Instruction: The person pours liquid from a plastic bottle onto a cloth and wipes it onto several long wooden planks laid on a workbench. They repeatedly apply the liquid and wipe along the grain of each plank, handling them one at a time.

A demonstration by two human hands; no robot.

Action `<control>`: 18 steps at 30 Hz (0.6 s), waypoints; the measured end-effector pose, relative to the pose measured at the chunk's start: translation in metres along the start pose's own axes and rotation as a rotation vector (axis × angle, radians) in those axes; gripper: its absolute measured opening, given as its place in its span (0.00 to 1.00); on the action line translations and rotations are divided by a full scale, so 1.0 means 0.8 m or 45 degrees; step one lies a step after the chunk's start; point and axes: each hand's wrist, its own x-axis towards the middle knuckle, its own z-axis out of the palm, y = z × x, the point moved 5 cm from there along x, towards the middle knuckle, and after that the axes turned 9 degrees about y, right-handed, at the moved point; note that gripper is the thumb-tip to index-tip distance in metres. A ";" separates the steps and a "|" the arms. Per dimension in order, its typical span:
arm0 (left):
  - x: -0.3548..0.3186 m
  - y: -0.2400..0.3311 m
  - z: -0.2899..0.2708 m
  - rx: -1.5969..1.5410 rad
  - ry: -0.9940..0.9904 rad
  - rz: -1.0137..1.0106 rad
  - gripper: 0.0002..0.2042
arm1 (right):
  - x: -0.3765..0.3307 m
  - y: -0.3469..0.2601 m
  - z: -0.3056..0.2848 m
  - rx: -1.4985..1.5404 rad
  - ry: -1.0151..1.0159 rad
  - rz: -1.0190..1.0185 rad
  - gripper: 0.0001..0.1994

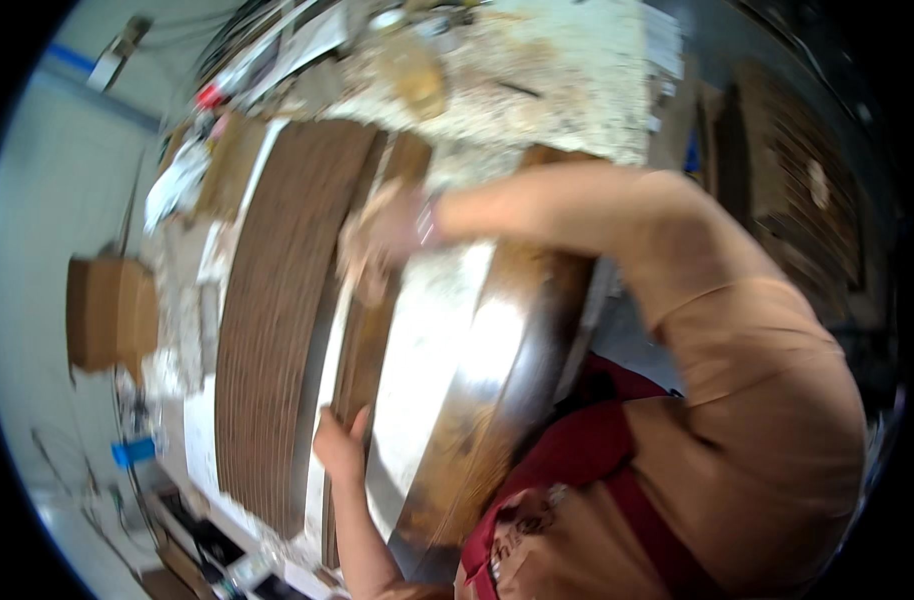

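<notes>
A long brown wooden strip (365,335) with a pale edge lies lengthwise in front of me. My left hand (340,448) is closed around its near part, thumb on the brown side and fingers over the pale edge. Farther up the same strip is my right hand (382,240), with a band at the wrist; it is smeared by motion, and what its fingers do cannot be made out. Just left of both hands lies a broad stack of thin brown slats (287,310), side by side. To the right, nearer my body, sits a glossy brown wooden piece (487,370).
The pale, stained worktable (547,60) extends beyond the wood. A bottle of yellowish liquid (417,80) stands at its far side. Leftward are an open cardboard box (112,315) and a white plastic bag (180,180). More brown wood (797,170) is stacked at far right.
</notes>
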 end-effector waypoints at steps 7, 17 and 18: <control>-0.002 0.008 0.002 0.217 0.029 0.000 0.25 | 0.004 -0.102 0.009 0.117 0.406 -0.026 0.19; -0.002 -0.008 0.006 0.189 0.029 0.012 0.26 | -0.009 0.010 -0.052 0.080 0.302 0.807 0.10; -0.004 -0.012 0.004 0.195 0.020 -0.012 0.26 | -0.006 -0.026 -0.047 -0.147 0.134 1.063 0.10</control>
